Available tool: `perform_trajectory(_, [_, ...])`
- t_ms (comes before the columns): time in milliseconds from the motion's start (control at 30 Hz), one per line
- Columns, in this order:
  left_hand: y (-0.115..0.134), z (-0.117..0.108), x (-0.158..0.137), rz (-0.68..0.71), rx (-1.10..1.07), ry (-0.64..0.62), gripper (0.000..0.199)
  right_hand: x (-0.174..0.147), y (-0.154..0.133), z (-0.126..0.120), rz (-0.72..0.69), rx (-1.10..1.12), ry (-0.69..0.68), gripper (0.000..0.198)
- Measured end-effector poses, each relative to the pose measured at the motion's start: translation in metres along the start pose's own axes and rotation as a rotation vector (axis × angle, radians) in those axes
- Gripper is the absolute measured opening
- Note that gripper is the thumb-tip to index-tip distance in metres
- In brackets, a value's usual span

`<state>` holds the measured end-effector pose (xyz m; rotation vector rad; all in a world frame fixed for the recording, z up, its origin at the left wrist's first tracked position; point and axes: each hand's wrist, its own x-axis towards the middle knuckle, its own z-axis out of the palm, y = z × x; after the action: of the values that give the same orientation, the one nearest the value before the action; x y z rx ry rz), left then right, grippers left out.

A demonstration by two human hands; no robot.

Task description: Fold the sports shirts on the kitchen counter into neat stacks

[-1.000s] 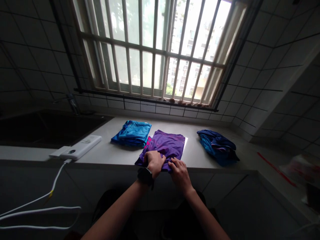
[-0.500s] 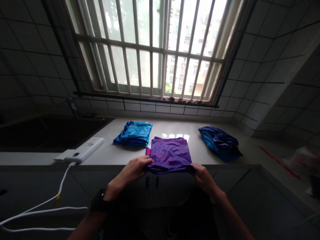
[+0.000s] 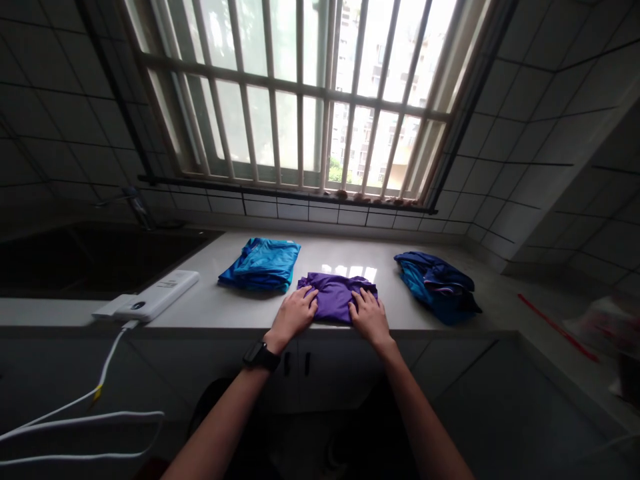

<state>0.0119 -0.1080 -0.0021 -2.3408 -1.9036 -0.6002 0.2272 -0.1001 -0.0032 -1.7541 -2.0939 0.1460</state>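
Observation:
A purple garment (image 3: 334, 298), folded into a low bundle, lies on the white countertop (image 3: 260, 312) near its front edge. My left hand (image 3: 296, 312) rests on the bundle's left side with its fingers stretched over the cloth. On the right side, my right hand (image 3: 369, 313) lies flat with fingers spread on the fabric. Neither hand grips the cloth. To the left behind it sits a folded blue garment (image 3: 264, 264). A looser pile of dark blue and teal clothing (image 3: 437, 285) lies to the right.
A white power bank (image 3: 163, 297) with a white cable (image 3: 111, 353) sits at the counter's left. Beyond it are a dark sink (image 3: 95, 260) and a faucet (image 3: 137, 208). A red strip (image 3: 557, 328) lies at right. A barred window (image 3: 300, 93) rises behind.
The purple garment's front part has been folded back, leaving a shorter bundle lying on the counter. Both hands have let go of its front corners and moved onto its top.

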Motion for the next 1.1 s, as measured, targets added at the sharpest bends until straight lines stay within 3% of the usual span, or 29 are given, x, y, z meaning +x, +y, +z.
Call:
perform_trajectory(167, [0.001, -0.003, 0.0, -0.025, 0.046, -0.018, 0.045, -0.002, 0.005, 0.005, -0.019, -0.037, -0.035, 0.05])
perform_trajectory(233, [0.008, -0.01, -0.005, -0.051, 0.067, -0.03, 0.044, -0.001, 0.008, 0.001, -0.011, -0.022, 0.01, 0.05])
perform_trajectory(333, [0.018, -0.019, -0.023, -0.057, 0.096, -0.05, 0.047, 0.0, 0.016, -0.007, 0.138, -0.02, 0.139, 0.061])
perform_trajectory(400, [0.022, -0.024, -0.04, -0.016, 0.099, -0.075, 0.059, 0.001, 0.021, -0.01, 0.213, -0.005, 0.152, 0.063])
perform_trajectory(467, [0.023, -0.027, -0.054, 0.039, 0.095, -0.102, 0.067, 0.003, 0.023, -0.011, 0.159, 0.094, 0.074, 0.05])
perform_trajectory(567, [0.018, -0.032, -0.066, 0.068, 0.075, -0.134, 0.054, 0.007, 0.022, -0.008, 0.038, 0.357, -0.042, 0.025])
perform_trajectory(700, [0.004, -0.041, -0.072, 0.02, -0.014, -0.029, 0.056, 0.016, 0.008, -0.004, 0.001, 0.66, -0.106, 0.02])
perform_trajectory(800, [-0.01, -0.057, -0.071, -0.01, -0.023, 0.147, 0.061, 0.041, -0.017, -0.016, -0.101, 0.864, -0.139, 0.028])
perform_trajectory(900, [-0.022, -0.088, -0.06, -0.044, 0.044, 0.296, 0.059, 0.087, -0.061, -0.042, -0.254, 0.899, -0.076, 0.032])
perform_trajectory(1000, [-0.031, -0.123, -0.036, -0.104, 0.14, 0.405, 0.054, 0.138, -0.119, -0.071, -0.355, 0.78, 0.066, 0.027])
perform_trajectory(1100, [-0.038, -0.143, -0.01, -0.19, 0.218, 0.38, 0.051, 0.171, -0.177, -0.088, -0.326, 0.473, 0.307, 0.042])
